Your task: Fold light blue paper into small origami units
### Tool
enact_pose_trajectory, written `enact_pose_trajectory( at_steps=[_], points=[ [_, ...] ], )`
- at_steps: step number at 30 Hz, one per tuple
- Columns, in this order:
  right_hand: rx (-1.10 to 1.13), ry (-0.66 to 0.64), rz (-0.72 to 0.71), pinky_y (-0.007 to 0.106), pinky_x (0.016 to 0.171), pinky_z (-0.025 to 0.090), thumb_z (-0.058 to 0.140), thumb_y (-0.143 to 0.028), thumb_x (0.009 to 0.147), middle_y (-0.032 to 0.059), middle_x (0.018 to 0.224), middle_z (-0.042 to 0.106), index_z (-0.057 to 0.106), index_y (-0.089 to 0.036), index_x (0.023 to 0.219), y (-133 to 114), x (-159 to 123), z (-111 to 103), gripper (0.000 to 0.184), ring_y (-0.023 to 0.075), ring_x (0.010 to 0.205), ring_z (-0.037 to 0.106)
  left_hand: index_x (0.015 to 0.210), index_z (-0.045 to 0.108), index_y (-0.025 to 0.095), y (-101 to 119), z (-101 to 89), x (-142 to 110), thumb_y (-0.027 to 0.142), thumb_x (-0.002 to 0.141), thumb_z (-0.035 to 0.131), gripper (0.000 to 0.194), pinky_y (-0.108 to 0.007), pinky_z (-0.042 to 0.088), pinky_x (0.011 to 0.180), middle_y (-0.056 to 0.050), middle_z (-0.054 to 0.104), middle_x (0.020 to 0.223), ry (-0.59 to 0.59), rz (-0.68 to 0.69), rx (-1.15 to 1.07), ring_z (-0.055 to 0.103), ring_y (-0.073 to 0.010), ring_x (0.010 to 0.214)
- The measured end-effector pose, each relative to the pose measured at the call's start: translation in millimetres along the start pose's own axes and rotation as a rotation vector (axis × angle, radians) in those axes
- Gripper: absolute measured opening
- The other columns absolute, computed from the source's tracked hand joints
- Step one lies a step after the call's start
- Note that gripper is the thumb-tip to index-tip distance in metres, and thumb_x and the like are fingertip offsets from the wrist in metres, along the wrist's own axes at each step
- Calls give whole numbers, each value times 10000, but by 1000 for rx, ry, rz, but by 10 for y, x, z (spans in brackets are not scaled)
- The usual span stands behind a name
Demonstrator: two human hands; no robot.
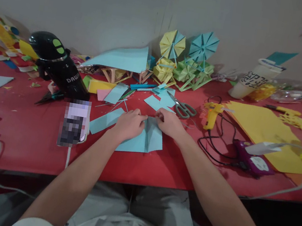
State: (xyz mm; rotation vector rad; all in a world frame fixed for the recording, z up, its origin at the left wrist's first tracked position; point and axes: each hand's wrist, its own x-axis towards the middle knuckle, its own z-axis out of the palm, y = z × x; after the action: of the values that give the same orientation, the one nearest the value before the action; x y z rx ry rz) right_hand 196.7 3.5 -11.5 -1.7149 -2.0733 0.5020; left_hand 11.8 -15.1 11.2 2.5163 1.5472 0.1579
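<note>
A light blue sheet of paper (134, 145) with raised folds near its middle lies on the red table in front of me. My left hand (130, 125) rests on its left part, fingers curled, with thumb and forefinger at the top of a fold. At the upper right edge, my right hand (167, 122) pinches the same sheet between thumb and fingers. A blue paper strip (106, 121) lies left of my left hand. Blue scraps (160, 98) and grey-handled scissors (185, 110) lie just beyond my right hand.
A phone (76, 123) and a black bottle (63, 67) stand at left. To the right are a yellow glue gun (212, 115) with its cord, a purple power block (253, 161), yellow sheets (268, 136) and a cup (253, 80). Folded paper lanterns (165, 71) stand behind.
</note>
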Motion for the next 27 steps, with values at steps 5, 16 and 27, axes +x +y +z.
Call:
enact_pose_trajectory(
  at_steps=[5,16,27],
  points=[
    [45,7,-23,275,631,358,539,-162,838,49,773,651,608,-192,911,7,-11,-10,104,165,680,548,1315,618,214,3,3,-5,251,933,409,437,-387,461,871,-116,617,1108,5,2,-4,601,-262,1014],
    [357,82,2,275,600,366,581,-298,806,-53,559,553,531,-205,955,93,6,-82,183,137,532,483,1354,580,220,-136,73,47,286,961,423,428,-331,449,850,-98,595,1087,90,-27,-65,598,-220,994],
    [316,58,0,269,606,379,576,-178,760,-14,616,582,535,-205,817,58,10,-16,75,142,594,524,1237,666,227,-116,58,39,313,956,454,363,-345,448,820,-91,594,1045,80,-30,-62,600,-223,941]
  ],
)
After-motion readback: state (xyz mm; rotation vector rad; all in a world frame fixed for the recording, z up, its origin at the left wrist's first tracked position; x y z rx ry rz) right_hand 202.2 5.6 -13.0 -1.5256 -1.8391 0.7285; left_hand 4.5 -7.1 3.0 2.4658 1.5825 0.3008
